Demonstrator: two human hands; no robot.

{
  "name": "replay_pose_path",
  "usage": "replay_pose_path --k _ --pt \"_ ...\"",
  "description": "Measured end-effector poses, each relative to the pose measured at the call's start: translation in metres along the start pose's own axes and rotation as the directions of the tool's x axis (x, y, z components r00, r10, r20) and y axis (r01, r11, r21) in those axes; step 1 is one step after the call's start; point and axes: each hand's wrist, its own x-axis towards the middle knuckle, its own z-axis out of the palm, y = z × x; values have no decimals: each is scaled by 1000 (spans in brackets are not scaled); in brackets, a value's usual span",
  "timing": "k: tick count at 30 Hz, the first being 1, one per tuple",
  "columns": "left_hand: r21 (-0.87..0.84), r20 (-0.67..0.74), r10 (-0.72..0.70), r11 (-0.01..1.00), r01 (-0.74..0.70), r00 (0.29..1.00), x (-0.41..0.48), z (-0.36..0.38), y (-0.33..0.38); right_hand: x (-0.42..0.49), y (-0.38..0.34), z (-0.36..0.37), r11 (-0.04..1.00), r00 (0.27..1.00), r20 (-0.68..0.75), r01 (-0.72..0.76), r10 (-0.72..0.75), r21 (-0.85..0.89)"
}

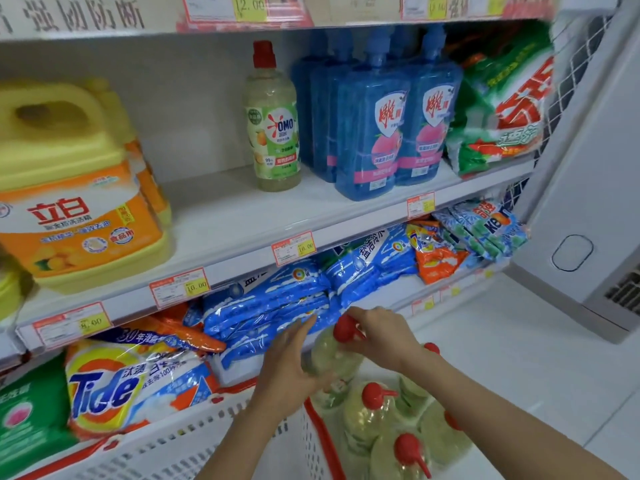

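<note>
I hold a pale yellow-green bottle with a red cap above a white basket with a red rim. My right hand grips the bottle at its red cap and neck. My left hand lies against the bottle's left side, fingers mostly straight. Several more bottles of the same kind stand in the basket below. One matching OMO bottle stands alone on the middle shelf, with bare shelf to its left.
Yellow detergent jugs fill the shelf's left, blue refill bottles and green powder bags its right. Blue powder bags and Tide bags lie on the lower shelf. A white cabinet stands at right on a white tiled floor.
</note>
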Motion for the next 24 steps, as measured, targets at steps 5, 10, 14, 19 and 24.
replay_pose_path --k 5,10,14,19,24 --pt "-270 -43 -109 958 93 993 11 18 33 -13 -7 -47 992 990 -136 42 -26 119" --pt "-433 -214 -153 900 47 965 14 12 44 -23 24 -74 734 991 -98 134 -92 666" --pt "-494 -270 -162 869 8 949 14 10 51 -34 84 -66 729 985 -73 -64 154 682" --pt "-447 -294 -140 894 -6 945 12 17 59 -36 130 2 848 841 323 -502 433 170" --pt "-447 -303 -133 894 -17 944 11 22 58 -45 132 44 889 880 143 -458 452 9"
